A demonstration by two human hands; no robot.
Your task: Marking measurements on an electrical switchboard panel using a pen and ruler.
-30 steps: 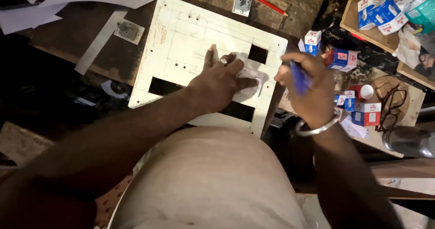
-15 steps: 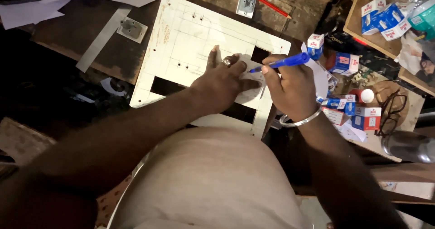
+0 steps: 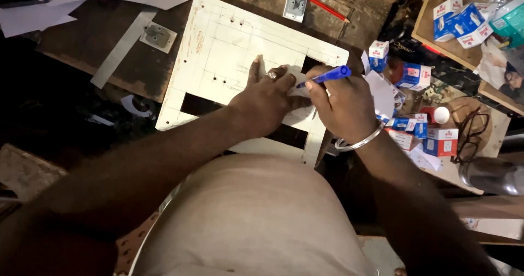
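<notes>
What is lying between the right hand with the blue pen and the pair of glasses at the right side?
In the head view, small blue, red and white boxes and a red bottle with a white cap lie between the right hand, holding the blue pen, and the glasses.

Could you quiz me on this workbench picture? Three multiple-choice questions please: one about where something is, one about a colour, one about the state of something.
1. Where does the left hand rest?
A. flat on the white board
B. on the small boxes
C. in the lap

2. What colour is the pen?
A. red
B. blue
C. green

3. How does the right hand stand?
A. open and empty
B. gripping the pen over the board
C. holding the eyeglasses

Answers:
1 A, its palm and spread fingers lie on the board.
2 B, the barrel and cap are blue.
3 B, its fingers close round the pen, tip toward the board beside the left hand.
</notes>
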